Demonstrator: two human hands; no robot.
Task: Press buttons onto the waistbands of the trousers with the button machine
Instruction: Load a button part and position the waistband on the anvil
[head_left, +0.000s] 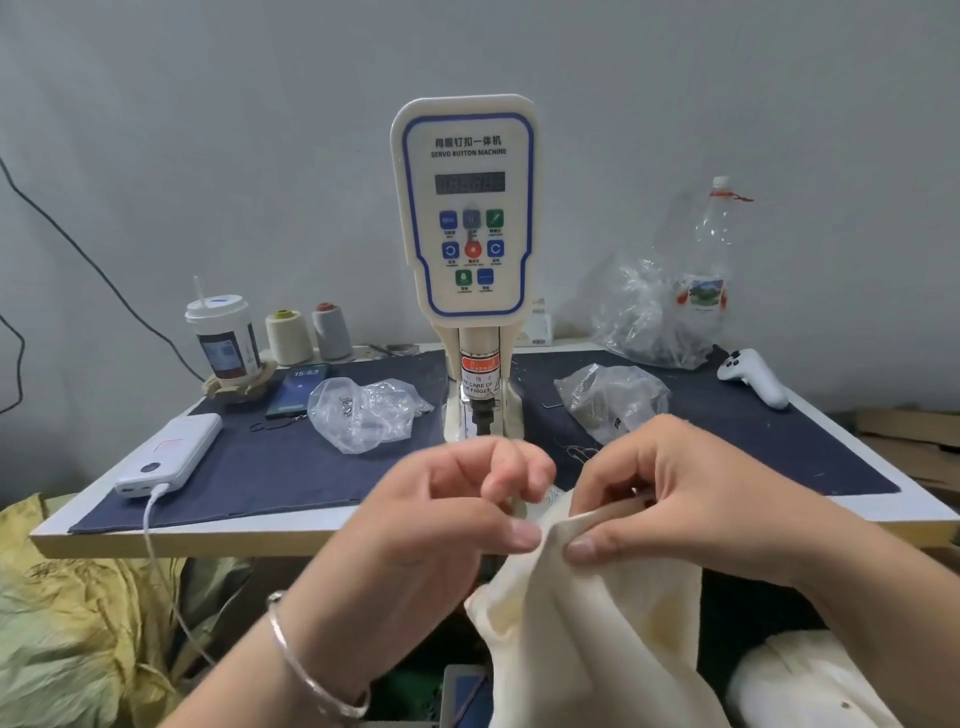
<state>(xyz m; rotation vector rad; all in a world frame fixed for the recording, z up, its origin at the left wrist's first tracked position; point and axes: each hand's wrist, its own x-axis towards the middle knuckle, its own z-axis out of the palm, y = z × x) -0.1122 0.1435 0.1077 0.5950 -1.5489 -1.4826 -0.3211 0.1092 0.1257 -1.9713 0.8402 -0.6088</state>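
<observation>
- The fingers (524, 535) of both hands are curled in and pinching the top edge of a pair of cream trousers (587, 623), thumbs pressed against the cloth from the near side.
- The left hand (441, 514) holds the left part of that edge; a thin silver bangle (306, 670) sits on its wrist.
- The right hand (670, 499) grips the right part of the same edge, its knuckles almost touching those of the left.
- The trousers hang down from the hands in front of the table (311, 540), below its near edge, not under the press.
- The button machine (465, 208) stands upright at the middle of the table, just behind the hands, its panel marked "SERVO BUTTON MACHINE"; its plunger is partly hidden by the left hand's fingers.
- A dark blue cloth (270, 467) covers most of the tabletop.
- Left of the machine lie a crumpled clear bag (363, 410), a phone (298, 389), a white power bank (169, 454) with a cable, a lidded drink cup (223, 338) and two thread cones (309, 332).
- Right of it lie another clear bag (613, 400), a larger bag (644, 317) beside a plastic bottle (706, 260), and a white controller (753, 376).
</observation>
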